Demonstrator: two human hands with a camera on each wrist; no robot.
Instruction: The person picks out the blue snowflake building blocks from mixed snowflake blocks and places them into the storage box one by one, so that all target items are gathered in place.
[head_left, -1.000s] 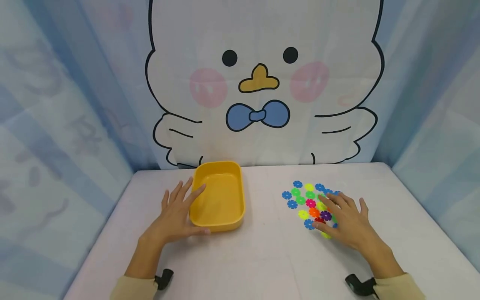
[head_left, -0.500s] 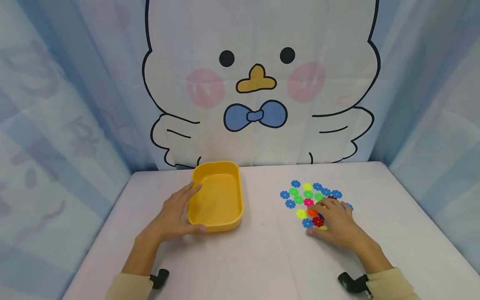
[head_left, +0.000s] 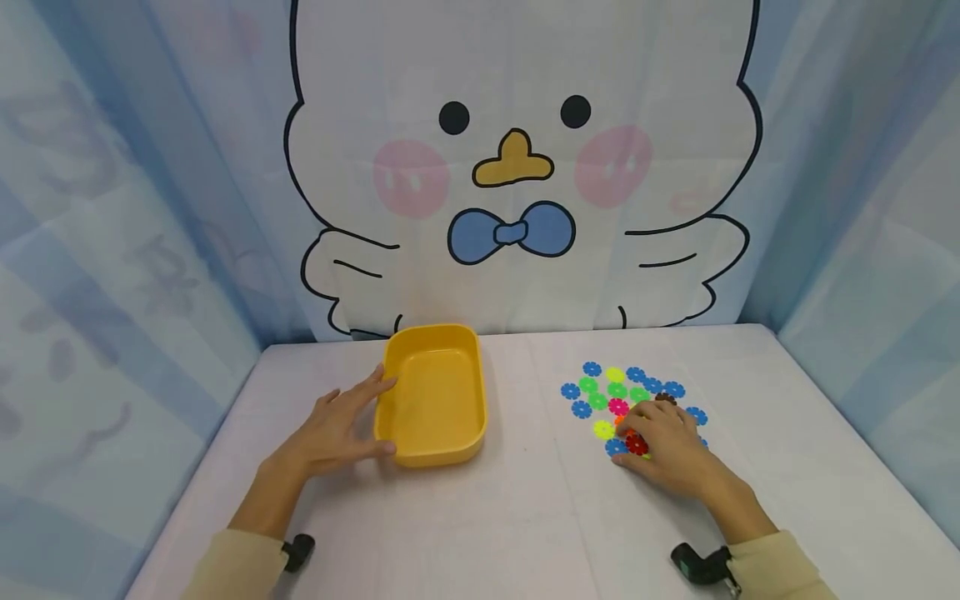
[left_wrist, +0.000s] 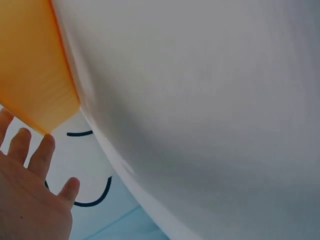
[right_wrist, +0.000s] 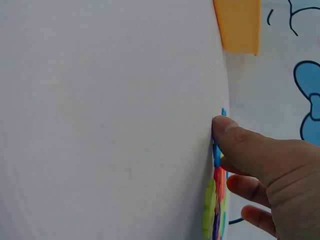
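Observation:
A yellow rectangular tray (head_left: pixel 435 400) lies left of centre on the table. Along its left side is my left hand (head_left: pixel 333 433), fingers extended and fingertips right at the wall; the left wrist view also shows these fingers (left_wrist: pixel 42 157) by the tray (left_wrist: pixel 37 60). To the right, my right hand (head_left: pixel 669 446) reaches over a spread of small flower-shaped plastic discs, covering some. Its thumb rests at a blue disc (head_left: pixel 615 447), and a red disc (head_left: pixel 636 443) shows between thumb and forefinger. In the right wrist view the thumb (right_wrist: pixel 232 130) presses close to the blue disc (right_wrist: pixel 216 154).
Green discs (head_left: pixel 597 401), a pink disc (head_left: pixel 618 407) and more blue discs (head_left: pixel 674 389) lie flat around the right hand. The table (head_left: pixel 517 517) has a pale cloth. A curtain (head_left: pixel 517 275) printed with a cartoon bird hangs right behind it.
My right hand has come down and left onto the discs, its fingers bending more. My left hand has drawn slightly left, off the tray's rim to its outer side.

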